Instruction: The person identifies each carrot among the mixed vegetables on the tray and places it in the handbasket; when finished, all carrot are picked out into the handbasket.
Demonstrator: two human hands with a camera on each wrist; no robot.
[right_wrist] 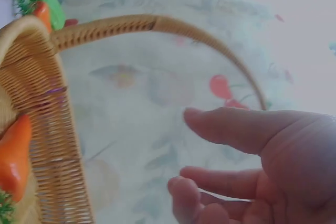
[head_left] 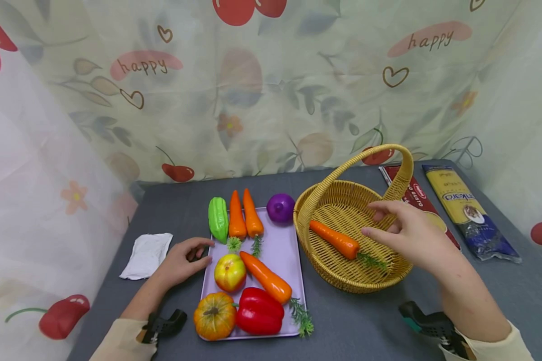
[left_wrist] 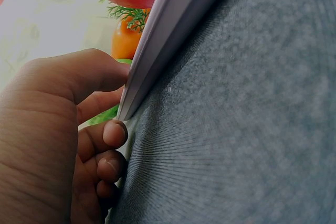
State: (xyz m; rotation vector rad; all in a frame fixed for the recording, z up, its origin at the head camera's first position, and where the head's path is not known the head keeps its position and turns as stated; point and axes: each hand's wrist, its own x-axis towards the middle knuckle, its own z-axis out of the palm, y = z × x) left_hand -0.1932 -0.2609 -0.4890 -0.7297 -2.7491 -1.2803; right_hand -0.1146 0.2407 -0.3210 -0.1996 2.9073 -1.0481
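My right hand (head_left: 404,230) hovers over the right side of a wicker basket (head_left: 311,260), thumb and fingers apart with nothing between them. Inside the basket lies an orange carrot (head_left: 336,239) with green leaves, left of the hand. In the right wrist view, the fingers stand apart from the basket wall (right_wrist: 60,182). My left hand (head_left: 182,260) is at the left edge of a lilac tray (head_left: 284,245), its thumb and index fingertips right at the rim. Loosely bent, the other fingers sit low beside the tray in the left wrist view.
On the tray are several carrots (head_left: 266,278), a green gourd-like vegetable (head_left: 218,219), a purple onion (head_left: 280,208), a red-yellow fruit (head_left: 230,272), a pumpkin (head_left: 215,316) and a red pepper (head_left: 260,311). A white packet (head_left: 146,255) lies left; red (head_left: 417,195) and yellow-blue (head_left: 465,205) packages lie right.
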